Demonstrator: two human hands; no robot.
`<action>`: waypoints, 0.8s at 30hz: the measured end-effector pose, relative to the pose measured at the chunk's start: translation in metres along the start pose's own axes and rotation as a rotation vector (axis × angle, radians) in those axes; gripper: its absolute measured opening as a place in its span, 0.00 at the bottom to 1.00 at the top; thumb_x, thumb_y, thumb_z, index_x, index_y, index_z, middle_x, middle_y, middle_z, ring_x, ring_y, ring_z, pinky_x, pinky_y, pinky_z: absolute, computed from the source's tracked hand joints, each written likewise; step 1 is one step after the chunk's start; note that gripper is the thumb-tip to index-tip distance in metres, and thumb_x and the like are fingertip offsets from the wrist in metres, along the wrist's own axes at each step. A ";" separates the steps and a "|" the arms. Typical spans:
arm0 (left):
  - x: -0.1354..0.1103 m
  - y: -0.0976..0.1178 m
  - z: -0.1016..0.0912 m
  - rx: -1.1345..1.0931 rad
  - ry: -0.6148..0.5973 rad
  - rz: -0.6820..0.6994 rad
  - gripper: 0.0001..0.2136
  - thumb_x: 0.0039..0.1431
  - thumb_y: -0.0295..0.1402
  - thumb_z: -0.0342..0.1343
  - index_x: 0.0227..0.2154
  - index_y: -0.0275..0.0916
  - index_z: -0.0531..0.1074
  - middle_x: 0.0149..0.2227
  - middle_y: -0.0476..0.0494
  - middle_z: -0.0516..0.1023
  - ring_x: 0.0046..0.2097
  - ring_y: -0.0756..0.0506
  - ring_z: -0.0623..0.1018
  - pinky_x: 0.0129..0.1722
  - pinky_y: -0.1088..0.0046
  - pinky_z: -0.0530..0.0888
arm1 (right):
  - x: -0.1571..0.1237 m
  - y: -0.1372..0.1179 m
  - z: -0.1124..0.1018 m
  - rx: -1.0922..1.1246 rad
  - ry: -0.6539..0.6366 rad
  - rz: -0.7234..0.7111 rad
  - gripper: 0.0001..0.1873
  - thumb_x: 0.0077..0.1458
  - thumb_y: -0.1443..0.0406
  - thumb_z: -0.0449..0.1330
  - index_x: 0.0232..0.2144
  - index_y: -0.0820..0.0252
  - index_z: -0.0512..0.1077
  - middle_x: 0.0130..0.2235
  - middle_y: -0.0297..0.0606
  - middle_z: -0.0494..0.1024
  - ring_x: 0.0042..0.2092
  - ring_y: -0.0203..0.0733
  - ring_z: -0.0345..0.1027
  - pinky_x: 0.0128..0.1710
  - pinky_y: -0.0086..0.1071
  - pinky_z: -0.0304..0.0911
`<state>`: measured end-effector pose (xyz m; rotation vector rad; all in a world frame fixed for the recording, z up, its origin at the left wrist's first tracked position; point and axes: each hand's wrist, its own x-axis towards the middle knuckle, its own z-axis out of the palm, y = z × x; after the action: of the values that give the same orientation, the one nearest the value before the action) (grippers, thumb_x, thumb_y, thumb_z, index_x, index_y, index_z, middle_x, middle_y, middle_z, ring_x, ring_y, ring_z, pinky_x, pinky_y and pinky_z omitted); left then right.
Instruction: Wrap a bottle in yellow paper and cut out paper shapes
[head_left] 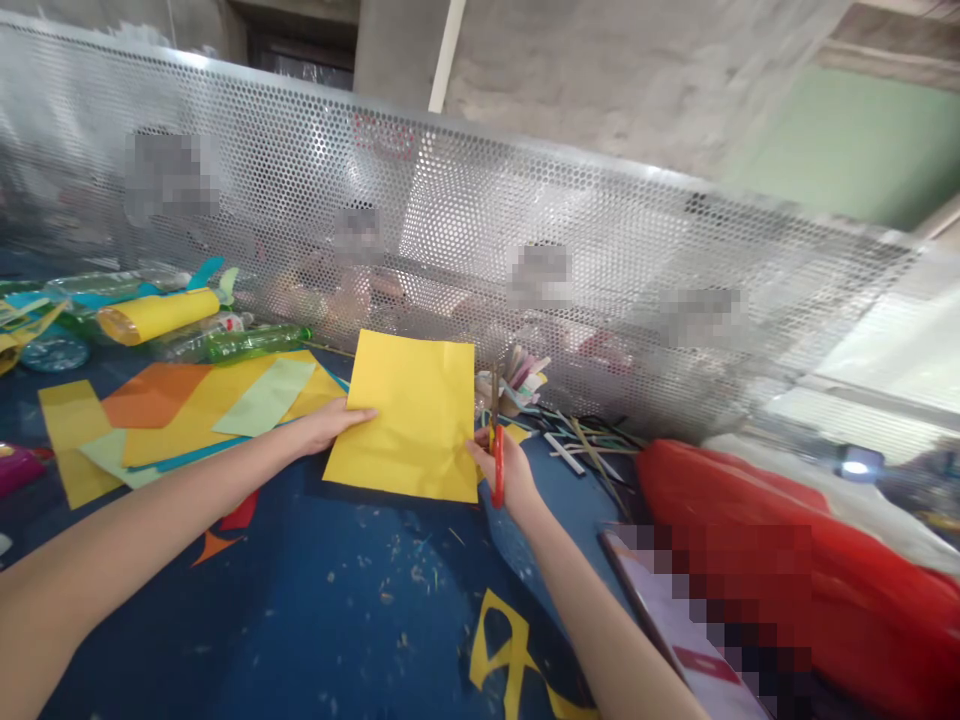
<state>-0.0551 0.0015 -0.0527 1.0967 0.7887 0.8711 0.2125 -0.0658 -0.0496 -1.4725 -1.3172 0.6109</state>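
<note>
A yellow sheet of paper (411,415) is held up over the blue table (330,590). My left hand (330,425) grips its left edge, thumb on top and fingers behind. My right hand (504,470) is closed around red-handled scissors (497,455), whose blades point up at the sheet's right edge. The thumb of that hand also touches the paper's right side.
Coloured paper sheets (172,410) lie at the left with a yellow roll (154,315) and a green plastic bottle (255,343). Paper strips (577,435) lie by the perforated metal screen (480,250). A red bag (787,560) fills the right. Yellow offcuts (517,650) lie near me.
</note>
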 end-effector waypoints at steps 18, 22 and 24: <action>-0.010 0.025 0.010 -0.241 0.403 0.328 0.16 0.54 0.31 0.58 0.46 0.38 0.71 0.52 0.41 0.72 0.54 0.40 0.71 0.53 0.64 0.71 | -0.022 -0.047 -0.037 0.197 -0.700 0.440 0.35 0.49 0.36 0.41 0.22 0.60 0.65 0.18 0.31 0.63 0.18 0.34 0.59 0.19 0.29 0.61; -0.010 0.024 0.007 -0.237 0.461 0.336 0.17 0.53 0.32 0.59 0.47 0.39 0.70 0.54 0.41 0.71 0.55 0.40 0.71 0.53 0.65 0.70 | -0.031 -0.057 -0.035 0.046 -0.722 0.358 0.33 0.50 0.38 0.44 0.23 0.60 0.66 0.18 0.30 0.65 0.18 0.35 0.61 0.19 0.28 0.61; -0.006 0.022 0.007 -0.266 0.471 0.319 0.18 0.53 0.31 0.59 0.48 0.38 0.69 0.54 0.41 0.70 0.55 0.40 0.71 0.53 0.63 0.70 | -0.034 -0.060 -0.030 -0.025 -0.712 0.348 0.31 0.51 0.39 0.46 0.22 0.60 0.67 0.16 0.31 0.65 0.18 0.35 0.61 0.20 0.29 0.62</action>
<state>-0.0557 -0.0022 -0.0286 0.7982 0.8612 1.4953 0.2053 -0.1149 0.0066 -1.5813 -1.5996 1.4470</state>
